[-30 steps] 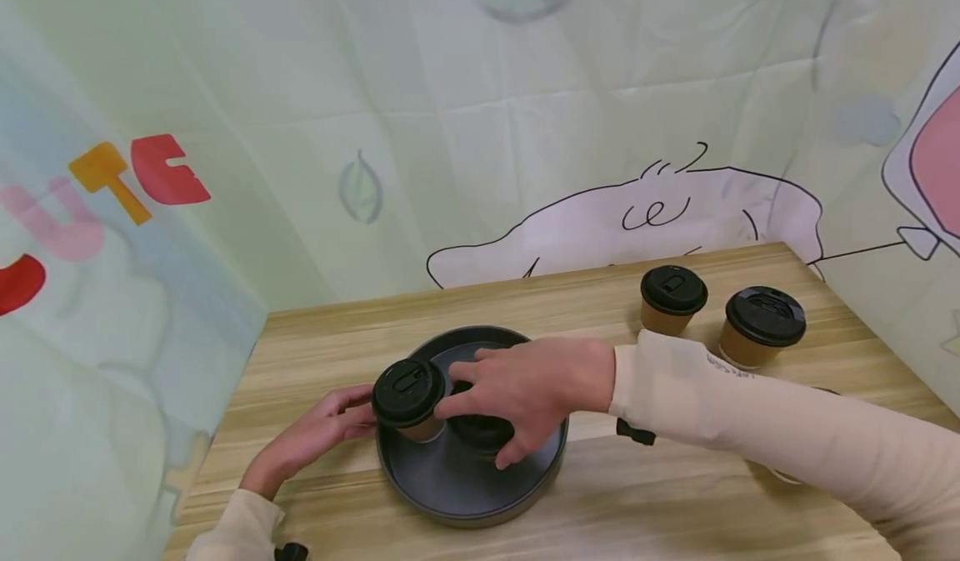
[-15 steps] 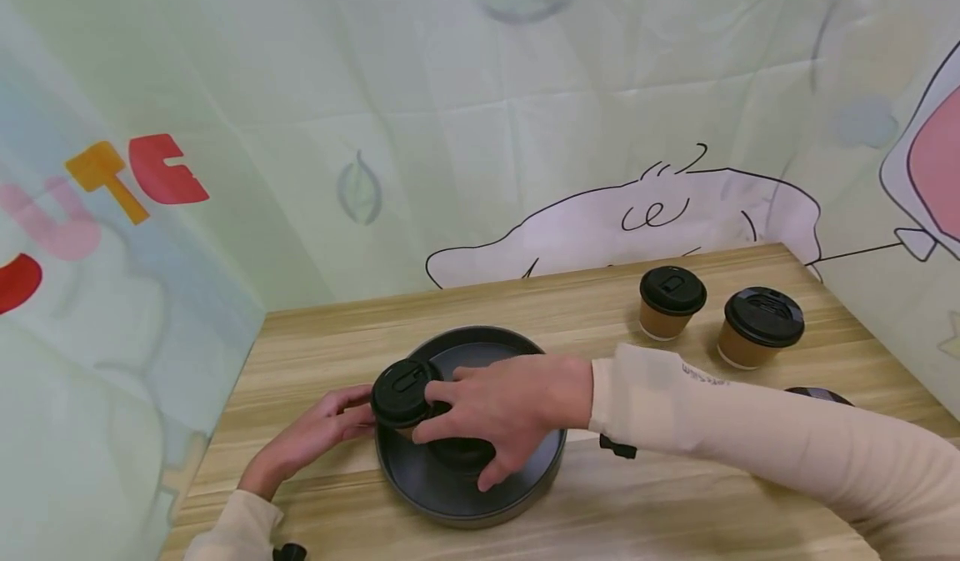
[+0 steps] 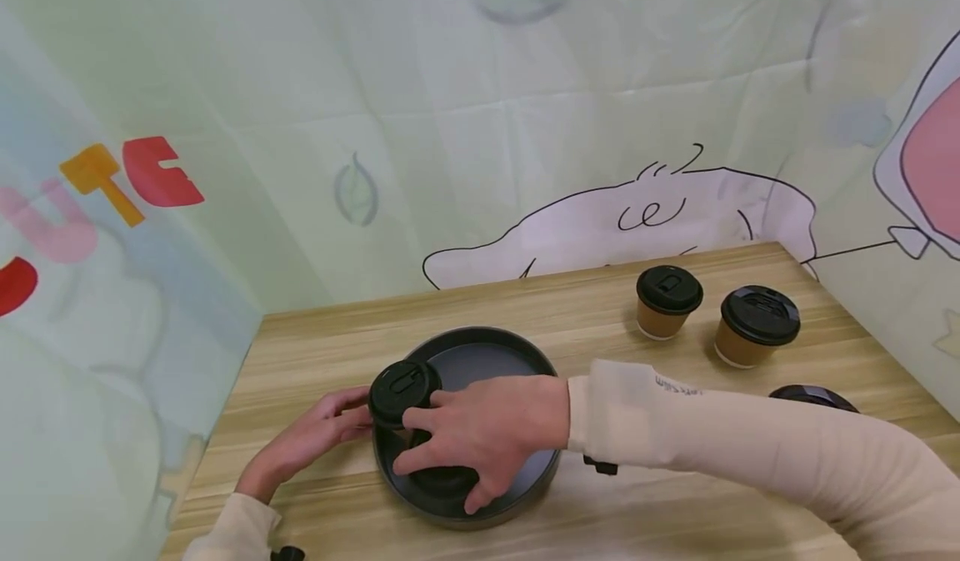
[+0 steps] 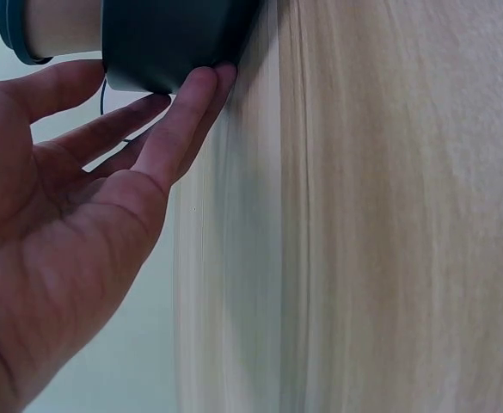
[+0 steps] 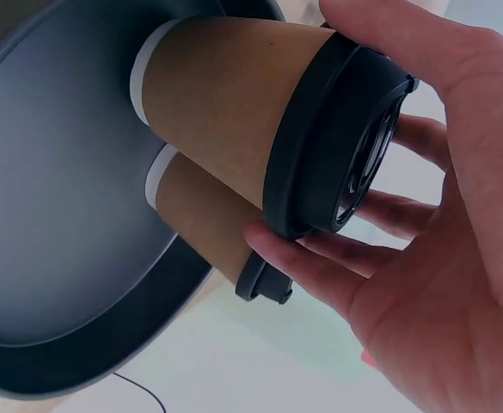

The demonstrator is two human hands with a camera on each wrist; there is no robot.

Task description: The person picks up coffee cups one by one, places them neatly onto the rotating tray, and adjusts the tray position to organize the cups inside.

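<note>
My right hand [image 3: 491, 436] reaches over a round dark pan [image 3: 491, 359] and grips a brown paper coffee cup [image 5: 225, 95] by its black lid, fingers and thumb spread around the rim. In the head view the hand covers most of this cup. The cup is upright inside the pan, close against a second lidded coffee cup [image 3: 405, 390] near the pan's left wall. My left hand [image 3: 311, 432] is at the pan's left side. In the left wrist view its extended fingers [image 4: 178, 120] touch the pan's outer wall.
Two more lidded coffee cups, one [image 3: 667, 303] at the back and one [image 3: 756, 328] beside it, stand on the wooden table [image 3: 330, 344] at the right. Another black lid [image 3: 813, 396] shows partly behind my right sleeve [image 3: 720, 428]. A printed curtain [image 3: 300, 127] hangs behind the table.
My right hand has moved left and nearer to me inside the pan, bringing its cup closer beside the second one. The left hand has stayed at the pan's side.
</note>
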